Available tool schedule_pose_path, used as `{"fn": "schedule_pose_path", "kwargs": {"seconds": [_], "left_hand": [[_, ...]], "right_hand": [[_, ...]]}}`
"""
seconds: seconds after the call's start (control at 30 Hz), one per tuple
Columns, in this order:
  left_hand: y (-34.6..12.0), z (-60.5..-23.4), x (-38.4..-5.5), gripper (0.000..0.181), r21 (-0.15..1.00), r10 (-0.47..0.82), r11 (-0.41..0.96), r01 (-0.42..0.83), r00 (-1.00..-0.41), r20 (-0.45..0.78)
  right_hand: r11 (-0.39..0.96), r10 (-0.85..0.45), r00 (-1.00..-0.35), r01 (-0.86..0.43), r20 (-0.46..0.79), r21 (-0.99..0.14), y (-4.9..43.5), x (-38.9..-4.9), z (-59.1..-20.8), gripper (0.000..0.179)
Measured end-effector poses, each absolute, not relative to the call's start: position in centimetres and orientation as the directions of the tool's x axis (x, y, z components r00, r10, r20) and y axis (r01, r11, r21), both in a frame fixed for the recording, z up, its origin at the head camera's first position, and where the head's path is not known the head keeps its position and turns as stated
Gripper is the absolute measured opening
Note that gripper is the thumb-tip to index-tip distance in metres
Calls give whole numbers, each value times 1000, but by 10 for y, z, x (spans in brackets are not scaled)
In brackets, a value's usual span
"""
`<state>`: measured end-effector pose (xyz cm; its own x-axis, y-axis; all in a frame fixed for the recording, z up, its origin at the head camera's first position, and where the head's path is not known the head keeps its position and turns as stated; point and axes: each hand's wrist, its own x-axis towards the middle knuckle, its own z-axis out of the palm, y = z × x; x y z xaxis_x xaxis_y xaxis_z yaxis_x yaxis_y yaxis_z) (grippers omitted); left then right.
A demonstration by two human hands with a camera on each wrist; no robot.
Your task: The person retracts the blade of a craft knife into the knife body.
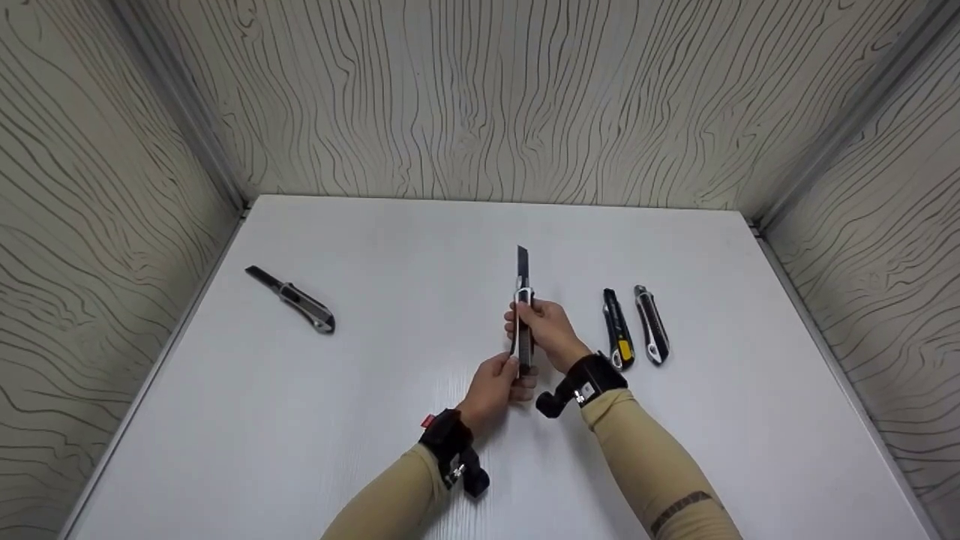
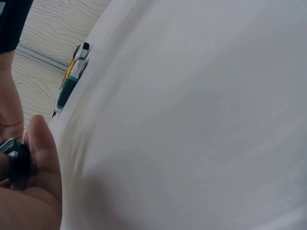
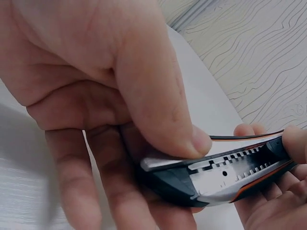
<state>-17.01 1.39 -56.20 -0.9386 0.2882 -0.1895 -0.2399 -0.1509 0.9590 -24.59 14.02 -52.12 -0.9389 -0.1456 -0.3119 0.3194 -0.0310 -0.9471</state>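
Note:
Both hands hold one utility knife [image 1: 525,343] above the white table, its long dark blade [image 1: 523,262] extended and pointing away from me. My right hand [image 1: 551,330] grips the upper handle with the thumb along its face. Behind it, my left hand [image 1: 491,386] pinches the butt end between thumb and fingers. In the right wrist view, the left hand's thumb [image 3: 163,105] lies on the silver edge near the black end of the knife [image 3: 168,184]. There the right hand's thumb [image 3: 295,143] rests by the dark slider, beyond a toothed slot; the blade is out of frame.
At the left of the white table [image 1: 390,247] lies a grey utility knife [image 1: 300,301] with its blade extended. To the right of my hands lie a black-and-yellow utility knife [image 1: 617,330] and a silver-and-black one [image 1: 652,326], side by side. Patterned walls [image 1: 465,97] enclose the table's back and sides.

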Motion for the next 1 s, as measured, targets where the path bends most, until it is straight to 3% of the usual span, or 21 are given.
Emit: {"fn": "schedule_pose_path", "kwargs": {"seconds": [0.3, 1.0], "left_hand": [[13, -562, -169, 33, 957, 284, -158, -243, -939, -192], [15, -564, -169, 33, 956, 267, -161, -245, -943, -197]], "right_hand": [[-59, -207, -941, 287, -269, -956, 143, -246, -525, 34], [0, -158, -945, 292, -288, -957, 140, -244, -522, 30]]}}
